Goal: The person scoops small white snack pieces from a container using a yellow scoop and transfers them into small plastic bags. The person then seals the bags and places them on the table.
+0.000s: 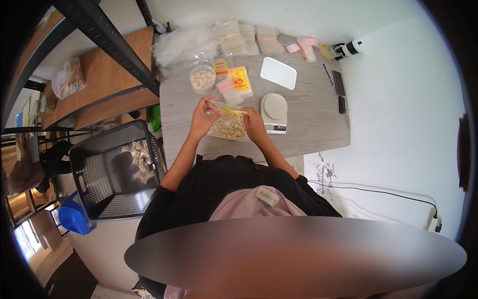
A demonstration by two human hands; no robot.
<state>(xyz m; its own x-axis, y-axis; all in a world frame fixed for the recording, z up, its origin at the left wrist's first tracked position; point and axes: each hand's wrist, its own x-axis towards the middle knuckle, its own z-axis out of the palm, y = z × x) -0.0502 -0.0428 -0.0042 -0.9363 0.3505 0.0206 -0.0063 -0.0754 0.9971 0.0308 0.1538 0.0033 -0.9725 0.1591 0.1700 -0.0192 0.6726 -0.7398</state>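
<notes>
Both hands are over a clear plastic container [236, 131] holding small pale, roundish pieces. My right hand [255, 121] grips the yellow edge of what looks like a clear plastic bag [233, 111]. My left hand [206, 114] is at the bag's other side, thumb and fingers bent; whether it pinches the bag is unclear. Right of the container stands a white digital kitchen scale [274, 108] with a round plate. Behind the hands are a round clear tub [202, 79] of similar pieces, a yellow printed pack [241, 80] and small pink-topped plastic bags [229, 89].
A white lid [278, 73] lies behind the scale. Stacked clear bags [233, 39] line the wall. A phone [338, 83], pen [328, 74] and tumbler [349, 49] are at right. A black plastic basket [115, 194] and metal-framed shelf [112, 56] stand left; another person [28, 173] is partly visible.
</notes>
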